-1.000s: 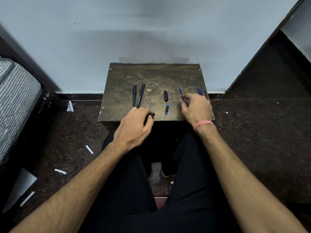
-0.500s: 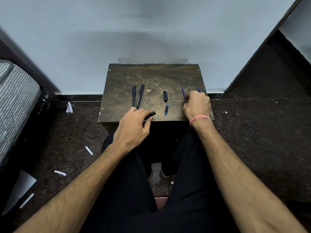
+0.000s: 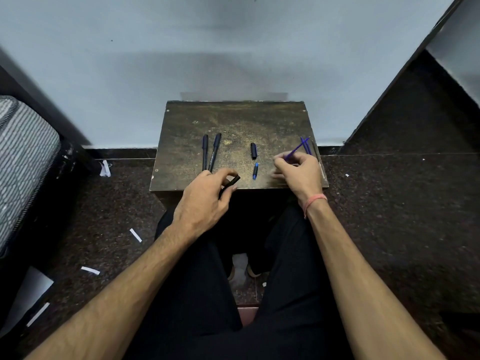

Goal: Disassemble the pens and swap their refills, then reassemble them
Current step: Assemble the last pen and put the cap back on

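So at this point I had a blue refill (image 3: 296, 151) pinched in my right hand (image 3: 298, 172), fingertips curled round its near end, and it was lifted off the little wooden table (image 3: 233, 120). Its long axis ran on a diagonal, near end at my fingers, far end pointing up and away to the right toward the wall, crossing over the other blue refills (image 3: 306, 146) that lay at the right side of the tabletop.

My left hand (image 3: 205, 193) was wrapped round the empty black barrel (image 3: 230, 184) at the front edge of the table, with its open end poking out past my thumb and aimed to the right and slightly away, roughly toward the refill.

Handling-wise, I figured the refill was about as light as a thing gets, thin and a bit bendy, so a hard squeeze mid-length would probably flex it. Holding it near the end seemed the right call for steering it into the barrel. The barrel looked stiff, smooth plastic, probably a little slippery, so a full wrap felt safer than a pinch.

The rest sat on the table: two capped black pens (image 3: 211, 153) side by side on the left, pointing away from me, a black cap (image 3: 253, 151) in the middle, and a small blue piece (image 3: 255, 171) just in front of it.
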